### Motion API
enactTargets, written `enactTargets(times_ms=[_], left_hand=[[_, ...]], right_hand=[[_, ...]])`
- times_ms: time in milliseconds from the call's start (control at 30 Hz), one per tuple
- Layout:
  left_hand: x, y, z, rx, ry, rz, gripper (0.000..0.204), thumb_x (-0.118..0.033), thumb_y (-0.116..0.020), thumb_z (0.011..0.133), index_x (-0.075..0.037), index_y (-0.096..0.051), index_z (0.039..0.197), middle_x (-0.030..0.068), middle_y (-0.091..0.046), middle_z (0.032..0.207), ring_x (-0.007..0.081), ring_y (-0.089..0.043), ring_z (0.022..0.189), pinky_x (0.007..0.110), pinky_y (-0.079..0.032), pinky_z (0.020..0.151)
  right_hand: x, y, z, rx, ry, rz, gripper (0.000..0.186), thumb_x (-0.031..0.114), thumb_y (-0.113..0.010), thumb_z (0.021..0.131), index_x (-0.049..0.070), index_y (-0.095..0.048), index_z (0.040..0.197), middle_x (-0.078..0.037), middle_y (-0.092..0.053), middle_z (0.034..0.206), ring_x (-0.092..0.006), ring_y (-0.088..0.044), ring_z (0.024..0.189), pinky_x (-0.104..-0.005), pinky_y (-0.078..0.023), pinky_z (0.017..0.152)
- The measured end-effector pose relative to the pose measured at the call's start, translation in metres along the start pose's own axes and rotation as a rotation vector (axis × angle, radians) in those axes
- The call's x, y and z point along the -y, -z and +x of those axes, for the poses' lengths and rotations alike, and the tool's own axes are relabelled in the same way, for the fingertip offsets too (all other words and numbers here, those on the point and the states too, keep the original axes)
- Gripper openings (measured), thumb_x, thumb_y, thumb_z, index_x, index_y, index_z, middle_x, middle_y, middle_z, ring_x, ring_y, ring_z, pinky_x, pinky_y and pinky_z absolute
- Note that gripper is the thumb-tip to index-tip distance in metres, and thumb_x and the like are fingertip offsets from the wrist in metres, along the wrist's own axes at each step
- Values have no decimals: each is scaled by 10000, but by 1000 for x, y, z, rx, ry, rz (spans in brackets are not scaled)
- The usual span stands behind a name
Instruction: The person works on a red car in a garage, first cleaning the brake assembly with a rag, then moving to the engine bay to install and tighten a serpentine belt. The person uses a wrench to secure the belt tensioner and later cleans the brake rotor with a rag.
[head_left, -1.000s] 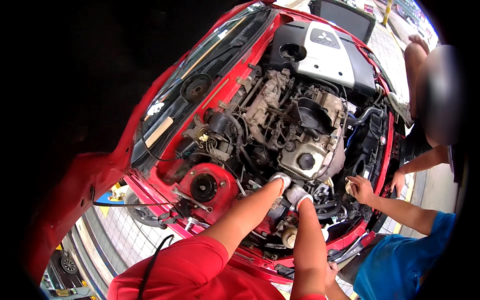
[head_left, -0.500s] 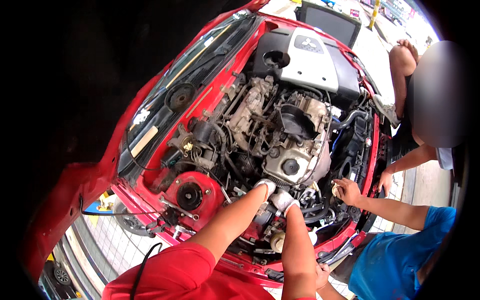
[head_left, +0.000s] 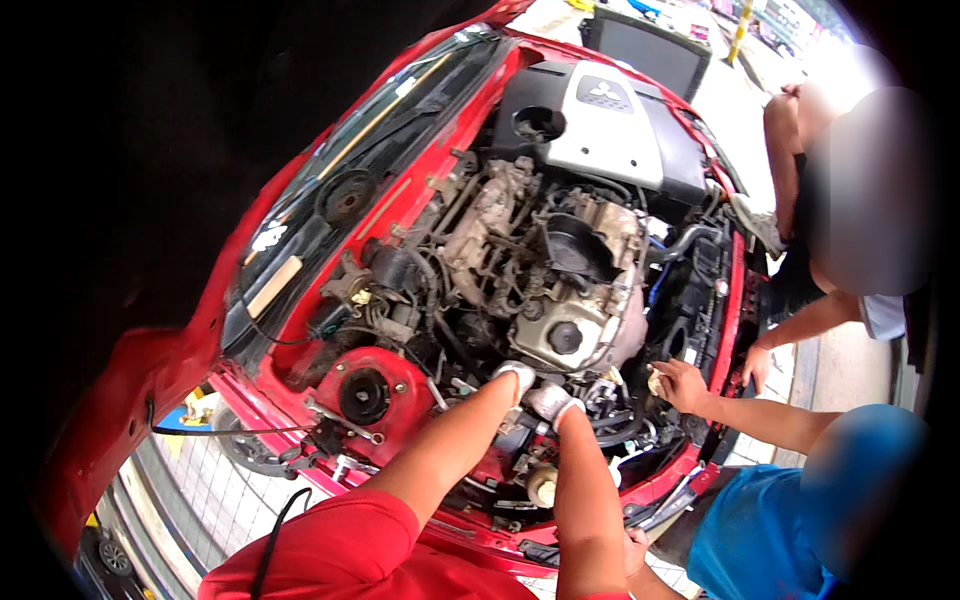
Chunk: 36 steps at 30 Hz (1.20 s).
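Note:
Both of my arms reach into the engine bay of a red car. My left hand (head_left: 516, 376), in a whitish glove, is down beside the near end of the engine (head_left: 548, 338). My right hand (head_left: 551, 400), in a greyish-white glove, is right next to it, among hoses and metal parts. The fingers of both hands point down and are hidden, so I cannot make out what they touch. Just beyond them is the engine's metal cover with a round black cap (head_left: 566, 338). A small round cream-coloured container (head_left: 542, 487) sits below my right wrist.
A wrench (head_left: 345, 423) lies by the red strut tower (head_left: 392, 380). A silver-and-black plastic cover (head_left: 610, 120) rests across the far side of the bay. At the right, a person in blue (head_left: 740, 530) has a hand (head_left: 680, 386) over the bay; another person crouches beyond.
The whole view has shifted slightly, so the car appears a little further left. The person in blue has leaned further into view. My hands stay at the same spot by the engine.

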<state>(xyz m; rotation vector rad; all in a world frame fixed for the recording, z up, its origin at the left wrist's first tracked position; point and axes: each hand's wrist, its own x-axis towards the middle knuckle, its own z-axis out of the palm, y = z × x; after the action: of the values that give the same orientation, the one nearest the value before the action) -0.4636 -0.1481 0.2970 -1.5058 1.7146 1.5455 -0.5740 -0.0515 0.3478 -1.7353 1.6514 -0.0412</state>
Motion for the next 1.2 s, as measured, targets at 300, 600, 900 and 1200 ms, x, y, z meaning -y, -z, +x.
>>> enactTargets(times_ms=[300,600,900,1200], left_hand=[[2,-32,13,245,187,-474,299,-185,-540,937,-8,-727,1087,139,-726,1042,291,-657,869,453,-518,817],[12,-4,41,69,-10,58,287,-178,-602,881,-15,-759,1058,162,-741,1065,276,-676,936,465,-519,853],[46,3,33,-104,35,251,309,-182,-578,889,-15,-763,1074,204,-733,1153,276,-701,1043,486,-539,863],[29,3,19,-27,32,143,317,-176,-541,906,-15,-756,1075,199,-733,1143,300,-697,999,485,-535,851]], right_hand=[[0,20,-25,150,-104,99,469,415,-508,938,62,-725,1158,-254,-696,1189,-382,-660,1150,-450,-505,986],[-18,-12,-8,-35,-67,-5,316,307,-514,956,97,-711,1086,-212,-722,1030,-378,-696,993,-478,-548,895],[42,28,-18,26,-176,236,487,414,-532,943,66,-683,1248,-243,-694,1209,-393,-655,1144,-459,-505,975],[24,14,-5,195,-155,7,465,417,-547,921,62,-740,1152,-209,-707,1217,-367,-670,1142,-440,-506,988]])
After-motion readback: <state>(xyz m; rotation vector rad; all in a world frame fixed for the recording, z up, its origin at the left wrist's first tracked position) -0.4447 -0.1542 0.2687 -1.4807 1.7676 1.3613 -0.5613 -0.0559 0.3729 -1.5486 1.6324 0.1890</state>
